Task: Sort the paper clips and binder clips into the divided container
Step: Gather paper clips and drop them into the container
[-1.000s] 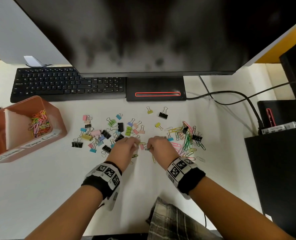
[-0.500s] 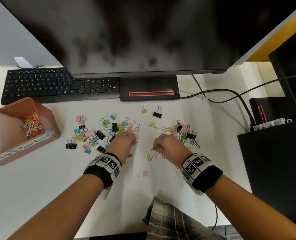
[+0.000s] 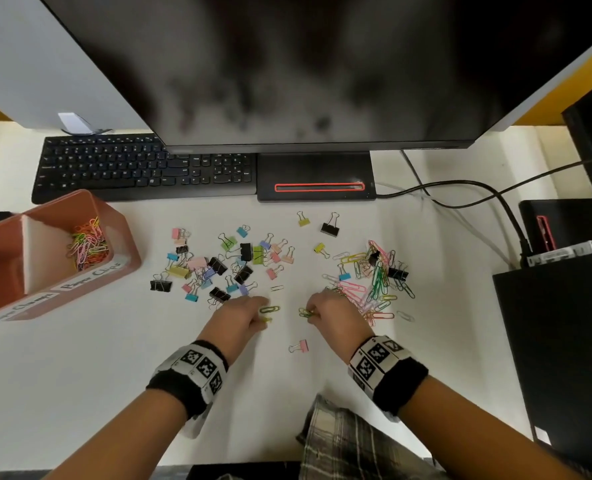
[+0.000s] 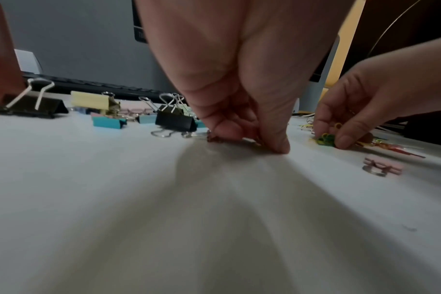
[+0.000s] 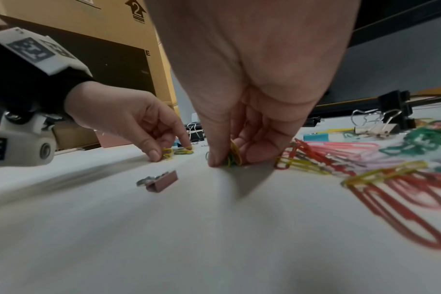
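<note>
Both hands work low on the white desk. My left hand pinches a yellow paper clip between thumb and fingers, and its index tip touches a green-yellow paper clip. My right hand pinches a small bunch of green and yellow paper clips against the desk. Loose binder clips lie left of the hands, and a heap of coloured paper clips lies to the right. The pink divided container stands far left, with paper clips in its right compartment.
A lone pink binder clip lies just in front of the hands. Keyboard and monitor base line the back. Black boxes and cables take up the right side.
The hands have drawn slightly apart and toward me. A pink binder clip that was between them now lies alone on the desk. My right hand has gathered green and yellow paper clips.
</note>
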A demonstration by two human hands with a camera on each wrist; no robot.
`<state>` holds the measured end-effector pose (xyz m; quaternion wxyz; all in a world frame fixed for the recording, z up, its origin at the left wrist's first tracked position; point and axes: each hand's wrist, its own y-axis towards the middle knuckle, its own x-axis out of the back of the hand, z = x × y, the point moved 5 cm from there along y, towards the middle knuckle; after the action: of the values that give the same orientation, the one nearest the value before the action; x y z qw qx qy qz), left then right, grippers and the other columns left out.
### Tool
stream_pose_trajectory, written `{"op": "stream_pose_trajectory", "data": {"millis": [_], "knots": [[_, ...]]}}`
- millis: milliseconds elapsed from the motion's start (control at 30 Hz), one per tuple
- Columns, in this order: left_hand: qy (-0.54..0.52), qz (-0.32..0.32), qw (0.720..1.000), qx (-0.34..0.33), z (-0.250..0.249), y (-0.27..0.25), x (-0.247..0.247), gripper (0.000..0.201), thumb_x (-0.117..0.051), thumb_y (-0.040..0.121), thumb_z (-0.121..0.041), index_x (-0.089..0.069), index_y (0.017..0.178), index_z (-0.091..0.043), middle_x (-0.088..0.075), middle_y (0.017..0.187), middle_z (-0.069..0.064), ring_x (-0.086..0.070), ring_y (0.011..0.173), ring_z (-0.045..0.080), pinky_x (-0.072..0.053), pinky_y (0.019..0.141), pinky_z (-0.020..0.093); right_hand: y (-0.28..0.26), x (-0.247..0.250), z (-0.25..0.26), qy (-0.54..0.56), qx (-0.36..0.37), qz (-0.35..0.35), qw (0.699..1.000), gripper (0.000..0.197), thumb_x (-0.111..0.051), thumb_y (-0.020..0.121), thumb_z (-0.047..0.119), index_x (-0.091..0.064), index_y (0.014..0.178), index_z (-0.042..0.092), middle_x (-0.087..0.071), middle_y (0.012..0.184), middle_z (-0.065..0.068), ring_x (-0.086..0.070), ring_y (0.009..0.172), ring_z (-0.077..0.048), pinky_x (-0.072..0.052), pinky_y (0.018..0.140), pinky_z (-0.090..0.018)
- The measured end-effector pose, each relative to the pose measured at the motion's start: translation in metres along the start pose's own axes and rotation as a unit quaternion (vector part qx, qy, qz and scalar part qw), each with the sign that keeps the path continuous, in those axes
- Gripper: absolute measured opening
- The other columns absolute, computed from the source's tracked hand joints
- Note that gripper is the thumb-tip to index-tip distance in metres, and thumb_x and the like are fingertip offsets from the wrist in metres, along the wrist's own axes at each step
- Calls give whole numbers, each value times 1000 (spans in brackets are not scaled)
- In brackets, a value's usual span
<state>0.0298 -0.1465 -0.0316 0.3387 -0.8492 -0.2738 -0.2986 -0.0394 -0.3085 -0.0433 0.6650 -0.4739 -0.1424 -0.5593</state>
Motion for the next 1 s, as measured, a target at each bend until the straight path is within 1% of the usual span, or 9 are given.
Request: {"op": "stream_pose_trajectory", "data": {"millis": [100,200,333,400,500,667,833,933,1000], "knots": [[25,-28,999,-29,-4,11,1,18,-63,83,-9,-66,101,-7,-64,93,10,-58,87,24,-45,80,28,9,2,4,-6,12,-12,1000,15,-57,88,11,-66,98,5,-58,101,-13,-58,92,-28,-47,80,-33],[55,-38,997,-45,-7,17,1,7,-63,83,-7,-66,88,-2,-58,88,13,-54,82,26,-41,73,26,13,0,7,-58,32,6,998,16,-55,87,6,-66,99,7,-59,103,-12,-60,92,-28,-49,80,-33],[75,-45,995,-50,-8,17,-1,2,-65,78,-2,-63,79,-2,-57,82,13,-53,75,26,-40,67,27,16,-1,14,-104,50,48,992,23,-49,85,1,-63,102,9,-63,104,-12,-58,96,-28,-49,81,-36],[68,-45,995,-50,-8,17,-2,10,-69,73,3,-61,73,-3,-59,72,13,-52,67,24,-38,60,26,17,-1,19,-112,57,59,990,23,-48,85,1,-63,101,8,-64,102,-13,-58,95,-30,-51,81,-38],[59,-47,996,-55,-12,19,2,5,-64,78,3,-61,77,-2,-60,75,16,-45,71,18,-28,54,20,21,-2,26,-108,65,67,990,24,-49,84,-1,-61,103,6,-65,100,-15,-59,94,-31,-51,80,-39],[69,-20,997,-35,-7,22,-2,16,-53,85,-2,-62,97,-7,-60,96,12,-52,93,25,-34,72,25,27,-7,33,-141,55,87,985,24,-49,84,-2,-66,99,2,-63,102,-17,-61,93,-33,-53,80,-37],[126,-17,991,-51,-5,21,-11,34,-47,77,11,-59,101,-10,-54,103,12,-52,97,29,-44,81,33,25,-6,32,-155,64,77,983,21,-48,87,1,-66,98,5,-61,102,-14,-59,94,-30,-49,78,-34],[171,5,982,-75,-5,18,-17,42,-46,73,13,-55,107,-9,-54,106,12,-51,99,30,-42,85,35,24,3,32,-135,61,70,987,21,-45,88,6,-65,93,5,-64,96,-13,-59,90,-29,-45,74,-32],[144,15,987,-71,-2,15,-16,39,-46,77,10,-54,109,-10,-56,108,11,-52,102,29,-40,88,33,22,11,37,-104,63,60,991,21,-45,90,11,-66,95,7,-66,97,-12,-59,91,-28,-45,77,-32]]}}
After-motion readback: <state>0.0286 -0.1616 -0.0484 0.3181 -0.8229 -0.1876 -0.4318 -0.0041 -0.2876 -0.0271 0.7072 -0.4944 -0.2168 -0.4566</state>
